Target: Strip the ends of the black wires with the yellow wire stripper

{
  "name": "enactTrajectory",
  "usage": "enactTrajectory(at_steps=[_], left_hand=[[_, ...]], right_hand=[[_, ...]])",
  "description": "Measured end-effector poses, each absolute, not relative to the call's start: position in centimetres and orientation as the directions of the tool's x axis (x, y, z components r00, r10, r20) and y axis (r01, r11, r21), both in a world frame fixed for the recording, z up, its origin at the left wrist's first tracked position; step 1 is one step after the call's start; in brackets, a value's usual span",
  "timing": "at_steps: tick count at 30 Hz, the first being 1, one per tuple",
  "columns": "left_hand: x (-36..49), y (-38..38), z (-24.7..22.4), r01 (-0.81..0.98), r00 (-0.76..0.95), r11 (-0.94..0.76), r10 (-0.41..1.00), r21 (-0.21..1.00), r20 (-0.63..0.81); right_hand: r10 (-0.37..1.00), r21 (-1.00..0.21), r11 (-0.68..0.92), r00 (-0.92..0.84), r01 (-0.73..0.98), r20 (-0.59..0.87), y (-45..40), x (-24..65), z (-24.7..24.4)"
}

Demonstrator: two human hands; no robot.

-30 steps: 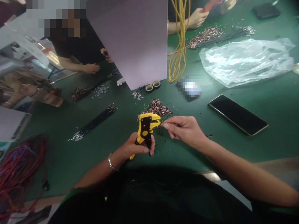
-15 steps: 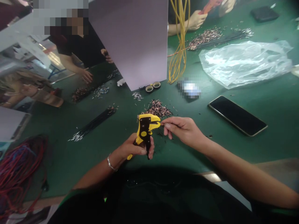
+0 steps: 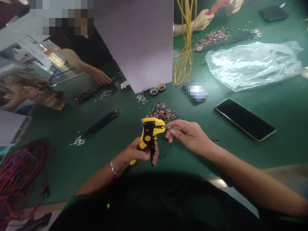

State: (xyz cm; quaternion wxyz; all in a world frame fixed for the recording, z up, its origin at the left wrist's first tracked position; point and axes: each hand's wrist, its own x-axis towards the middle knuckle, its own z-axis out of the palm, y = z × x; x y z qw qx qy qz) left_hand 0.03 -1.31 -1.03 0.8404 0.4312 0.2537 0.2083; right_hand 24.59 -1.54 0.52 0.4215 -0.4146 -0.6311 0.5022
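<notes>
Slightly lower than before, the right hand (image 3: 189, 136) pinches a thin wire (image 3: 172, 128) against the mouth of a yellow wire stripper (image 3: 148, 133), gripped firmly by the left hand (image 3: 134, 153) above the green table (image 3: 60, 166).

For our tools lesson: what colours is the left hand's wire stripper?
The wire stripper is yellow and black, clearest in the head view.

one head camera looks forward and down at a workbench (image 3: 60, 173).
</notes>
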Motion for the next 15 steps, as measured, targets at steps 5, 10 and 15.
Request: enactTrajectory(at_steps=[5, 10, 15], left_hand=[[0.11, -1.35, -1.02, -0.15, 0.79, 0.561, 0.563, 0.814, -0.243], [0.12, -1.32, -0.97, -0.138, 0.791, 0.556, 0.56, 0.819, -0.247], [0.13, -1.4, -0.88, -0.12, 0.789, 0.548, 0.558, 0.827, -0.255]], right_hand=[[0.96, -0.995, 0.086, -0.271, 0.052, 0.069, -1.64, 24.41, 0.66], [0.966, -0.999, 0.039, -0.257, 0.023, 0.032, -1.72, 24.3, 0.82], [0.965, -1.0, 0.027, -0.261, 0.015, 0.022, -1.76, 24.3, 0.81]])
